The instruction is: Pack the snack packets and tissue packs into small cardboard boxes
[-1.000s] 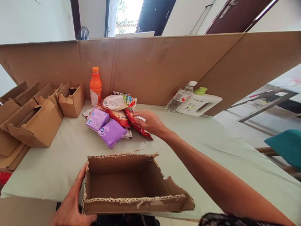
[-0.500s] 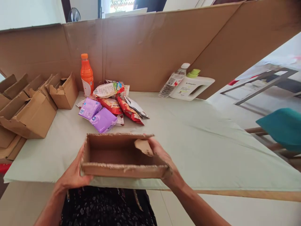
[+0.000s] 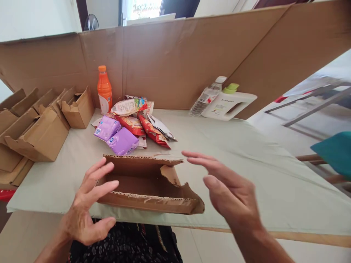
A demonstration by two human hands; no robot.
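An open-topped cardboard box (image 3: 148, 205) stands near the table's front edge, with nothing visible inside apart from a bent flap at its right end. At the box's left end, my left hand (image 3: 90, 201) has its fingers spread over the rim, holding nothing. My right hand (image 3: 230, 186) is off to the right of the box, fingers stretched and apart, with a gap between it and the torn right corner. Just behind the box lie two purple tissue packs (image 3: 123, 141), against a pile of red snack bags (image 3: 155, 132).
An orange drink bottle (image 3: 104, 89) stands behind the pile. Several cardboard boxes (image 3: 44, 135) crowd the left side. A clear water bottle (image 3: 205, 98) and a white jug (image 3: 227, 106) lean at the tall cardboard panel (image 3: 164, 65). A teal chair (image 3: 333, 153) is at right.
Both hands have let go of the cardboard box, which now rests on the table. My right hand has moved right, away from it; my left hand's fingers have spread.
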